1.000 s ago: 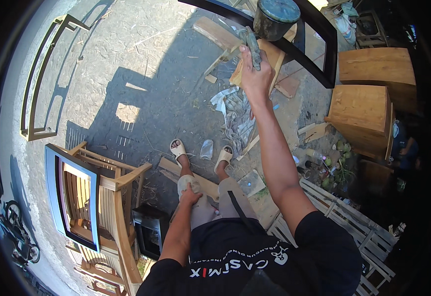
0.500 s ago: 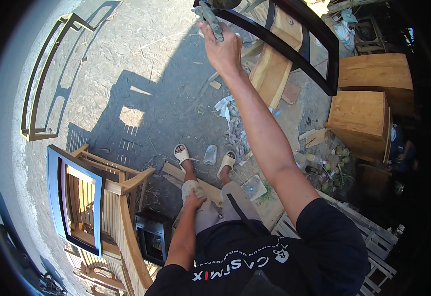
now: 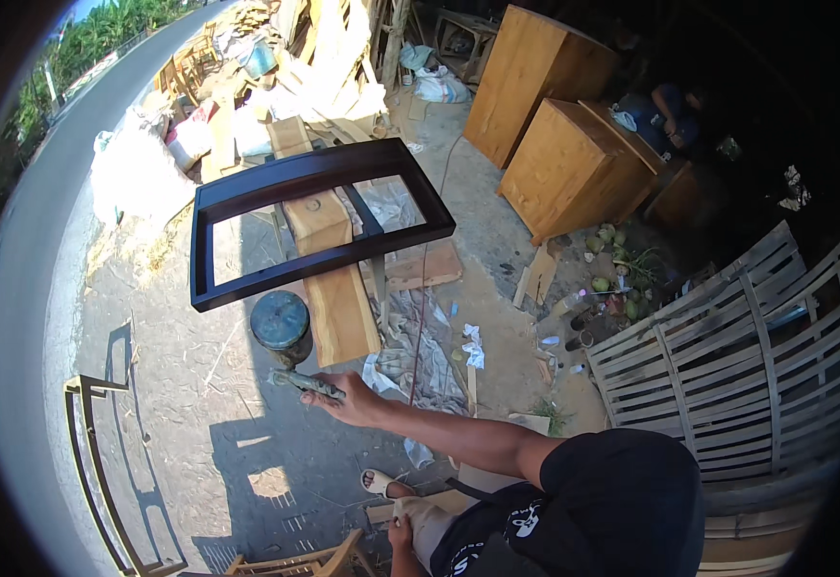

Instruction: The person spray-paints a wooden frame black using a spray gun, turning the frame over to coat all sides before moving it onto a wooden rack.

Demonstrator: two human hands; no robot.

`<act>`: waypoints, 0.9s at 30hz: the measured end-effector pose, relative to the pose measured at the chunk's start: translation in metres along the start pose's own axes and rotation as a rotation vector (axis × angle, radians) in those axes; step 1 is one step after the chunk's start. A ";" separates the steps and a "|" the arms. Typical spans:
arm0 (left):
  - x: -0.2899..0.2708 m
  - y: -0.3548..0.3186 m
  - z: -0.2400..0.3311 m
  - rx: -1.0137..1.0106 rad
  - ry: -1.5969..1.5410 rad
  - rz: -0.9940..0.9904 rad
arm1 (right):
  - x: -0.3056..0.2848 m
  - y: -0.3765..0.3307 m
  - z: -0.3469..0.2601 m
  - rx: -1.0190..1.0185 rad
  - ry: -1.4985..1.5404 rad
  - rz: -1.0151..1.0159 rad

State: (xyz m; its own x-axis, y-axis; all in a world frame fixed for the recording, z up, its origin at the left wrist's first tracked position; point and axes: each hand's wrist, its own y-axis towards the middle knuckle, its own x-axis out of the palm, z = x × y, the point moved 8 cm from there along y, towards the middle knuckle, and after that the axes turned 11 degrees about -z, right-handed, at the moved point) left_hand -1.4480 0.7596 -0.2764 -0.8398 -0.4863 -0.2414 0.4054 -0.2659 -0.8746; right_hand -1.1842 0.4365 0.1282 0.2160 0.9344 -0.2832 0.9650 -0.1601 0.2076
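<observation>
My right hand (image 3: pixel 348 399) grips a paint-smeared spray gun (image 3: pixel 307 385) whose round cup (image 3: pixel 281 322) has a blue-green lid. Just beyond the cup is a dark brown, glossy rectangular frame (image 3: pixel 324 274) with slightly curved long sides. It lies above a wooden plank (image 3: pixel 343 317), apart from the gun. My left hand (image 3: pixel 401 532) is low beside my knee, against the light shorts (image 3: pixel 428 534). Its fingers are curled, and what they hold, if anything, is hidden.
A thin red hose (image 3: pixel 421 337) trails across the ground past crumpled cloths (image 3: pixel 425 365). Wooden cabinets (image 3: pixel 574 173) stand at right, near another person (image 3: pixel 665 115). A slatted panel (image 3: pixel 728 356) leans at far right. Another frame (image 3: pixel 103 471) lies at left, a wooden chair (image 3: pixel 314 558) below.
The view has swung up and leftward, bringing the whole dark frame, the road and the sacks into sight. My right hand still holds the spray gun; my left stays by the knee.
</observation>
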 end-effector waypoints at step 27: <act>-0.011 0.003 0.070 0.214 0.056 0.108 | -0.070 -0.082 -0.016 -0.040 -0.042 -0.090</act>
State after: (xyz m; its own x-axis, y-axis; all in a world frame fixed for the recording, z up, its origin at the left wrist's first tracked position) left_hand -1.4122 0.7062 -0.2474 -0.8039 -0.4761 -0.3565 0.5559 -0.3880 -0.7352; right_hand -1.2810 0.3893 0.1458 0.1351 0.9300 -0.3417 0.9744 -0.0621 0.2161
